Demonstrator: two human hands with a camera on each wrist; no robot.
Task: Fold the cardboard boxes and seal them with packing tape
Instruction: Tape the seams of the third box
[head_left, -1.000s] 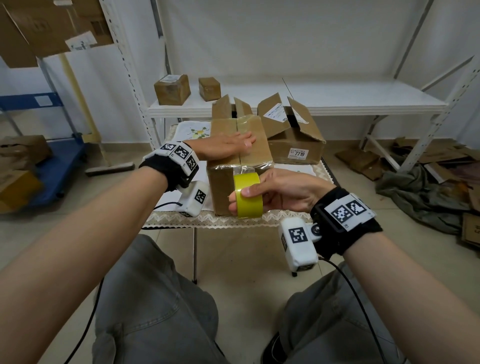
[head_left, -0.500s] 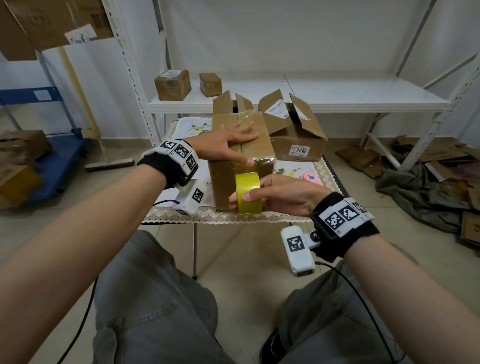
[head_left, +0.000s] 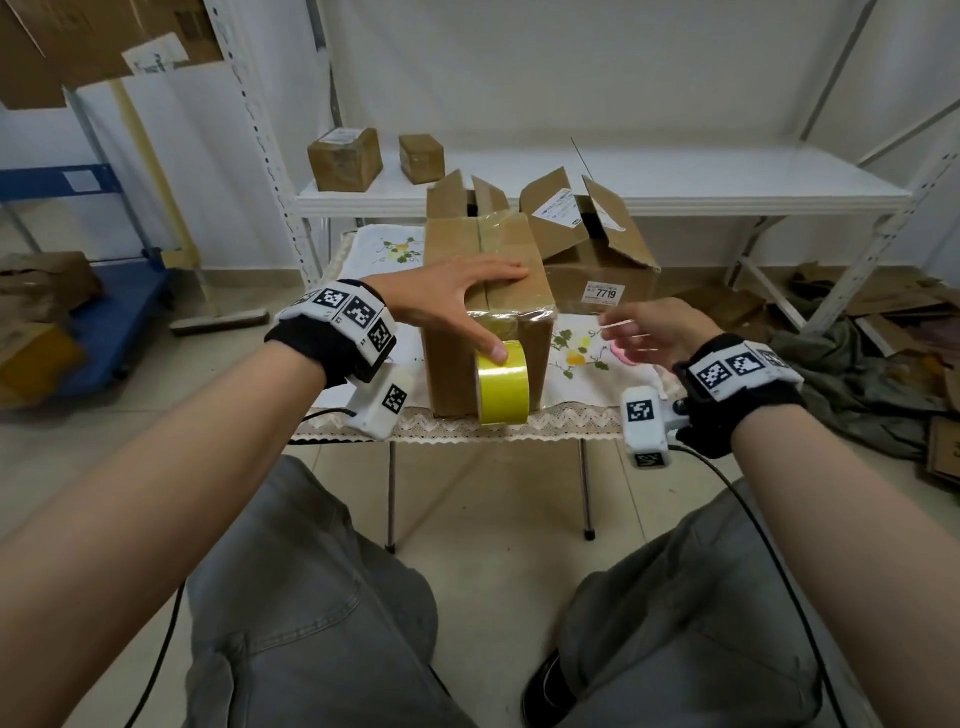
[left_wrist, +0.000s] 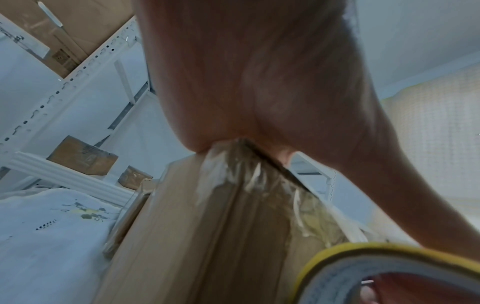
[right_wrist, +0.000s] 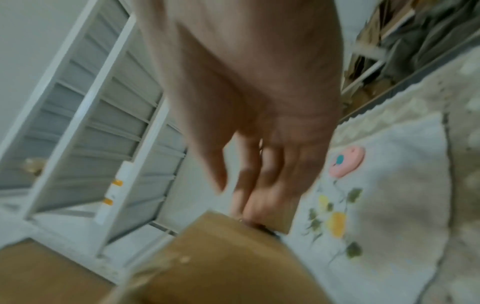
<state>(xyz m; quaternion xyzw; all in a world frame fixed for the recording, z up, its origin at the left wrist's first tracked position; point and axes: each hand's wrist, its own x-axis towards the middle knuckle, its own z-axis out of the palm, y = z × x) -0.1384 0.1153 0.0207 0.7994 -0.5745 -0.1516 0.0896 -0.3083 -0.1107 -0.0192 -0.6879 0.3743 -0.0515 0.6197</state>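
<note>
A closed cardboard box (head_left: 483, 317) stands on the small table, clear tape running along its top seam and over the near edge. The yellow tape roll (head_left: 503, 384) hangs against the box's front face. My left hand (head_left: 462, 291) lies flat across the box top, its thumb pressing on the roll's upper rim. In the left wrist view the palm (left_wrist: 259, 82) sits on the box edge above the roll (left_wrist: 363, 265). My right hand (head_left: 644, 332) hovers to the right of the box with loose fingers, holding nothing; it is blurred in the right wrist view (right_wrist: 246, 102).
An open box labelled 7719 (head_left: 597, 280) and another open box (head_left: 465, 195) stand behind. Two small sealed boxes (head_left: 345, 158) rest on the white shelf (head_left: 727, 187). A pink round item (right_wrist: 346, 161) lies on the embroidered cloth (head_left: 582, 358). Cardboard scraps (head_left: 883, 306) litter the floor at right.
My right hand has let go of the tape roll and moved right, away from the box. The left thumb has come down onto the roll while the fingers stay on the box top.
</note>
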